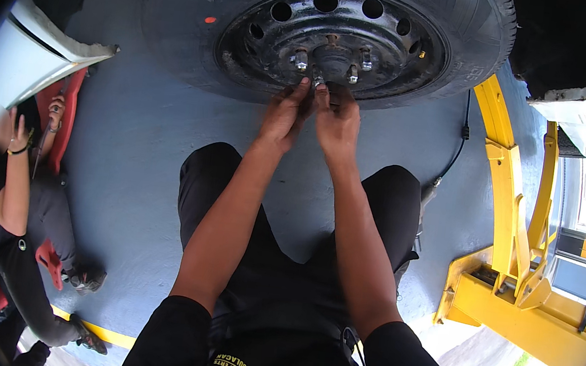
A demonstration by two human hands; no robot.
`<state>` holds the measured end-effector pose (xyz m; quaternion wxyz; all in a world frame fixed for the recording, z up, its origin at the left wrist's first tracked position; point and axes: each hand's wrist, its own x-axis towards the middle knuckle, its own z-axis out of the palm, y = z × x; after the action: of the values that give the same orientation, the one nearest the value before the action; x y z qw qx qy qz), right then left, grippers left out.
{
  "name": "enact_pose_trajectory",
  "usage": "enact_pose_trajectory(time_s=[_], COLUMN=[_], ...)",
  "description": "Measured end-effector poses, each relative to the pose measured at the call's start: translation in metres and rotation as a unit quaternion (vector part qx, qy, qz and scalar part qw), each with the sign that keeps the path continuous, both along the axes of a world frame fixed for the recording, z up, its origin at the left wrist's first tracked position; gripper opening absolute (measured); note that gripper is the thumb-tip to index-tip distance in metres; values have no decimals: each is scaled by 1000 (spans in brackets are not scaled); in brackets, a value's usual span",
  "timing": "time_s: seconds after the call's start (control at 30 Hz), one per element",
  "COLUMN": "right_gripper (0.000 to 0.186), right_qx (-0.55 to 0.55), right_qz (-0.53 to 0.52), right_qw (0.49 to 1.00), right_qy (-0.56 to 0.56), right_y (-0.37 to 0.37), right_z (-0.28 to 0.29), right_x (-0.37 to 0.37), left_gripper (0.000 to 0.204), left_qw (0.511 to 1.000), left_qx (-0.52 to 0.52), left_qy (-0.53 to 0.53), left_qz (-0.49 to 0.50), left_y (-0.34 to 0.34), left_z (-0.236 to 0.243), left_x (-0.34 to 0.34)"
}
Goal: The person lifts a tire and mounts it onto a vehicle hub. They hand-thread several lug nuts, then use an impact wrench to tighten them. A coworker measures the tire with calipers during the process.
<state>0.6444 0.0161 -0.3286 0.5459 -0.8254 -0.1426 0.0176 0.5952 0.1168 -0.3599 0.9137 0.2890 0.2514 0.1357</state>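
A black steel wheel (pixel 399 72) with its tire (pixel 469 29) stands in front of me at the top of the view. My left hand (pixel 288 114) and my right hand (pixel 338 119) meet at the lowest part of its hub. Fingers of both are closed in a pinch around a silver lug nut (pixel 320 82), which they partly cover. More lug nuts sit around the hub: one on the left (pixel 300 59) and two on the right (pixel 366 60). A rusty stud (pixel 332 40) shows at the top, beside the dark center cap (pixel 334 60).
An air tool (pixel 431 191) on a dark hose (pixel 466 130) lies by my right knee. Yellow lift arms (pixel 501 163) stand at the right. At the left, another person (pixel 19 173) is near a red frame (pixel 64 128) and a white car panel (pixel 48 47).
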Motion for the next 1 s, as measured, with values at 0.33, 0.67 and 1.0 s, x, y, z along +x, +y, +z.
enact_pose_trajectory(time_s=[0.33,0.67,1.0], right_gripper=[28,31,29], right_qx=[18,58,66], right_qz=[29,-57,-70], right_qw=[999,990,987], right_qy=[-29,-114,-128], right_y=[4,12,19], right_z=[46,55,55], right_x=[-10,13,13], left_gripper=[31,33,30], left_qw=[998,993,992], left_qx=[22,108,118], left_qy=[-66,-17,7], left_qz=[-1,-51,-42], left_y=[-8,1,8], left_z=[10,24,16], left_x=[4,-5,-5])
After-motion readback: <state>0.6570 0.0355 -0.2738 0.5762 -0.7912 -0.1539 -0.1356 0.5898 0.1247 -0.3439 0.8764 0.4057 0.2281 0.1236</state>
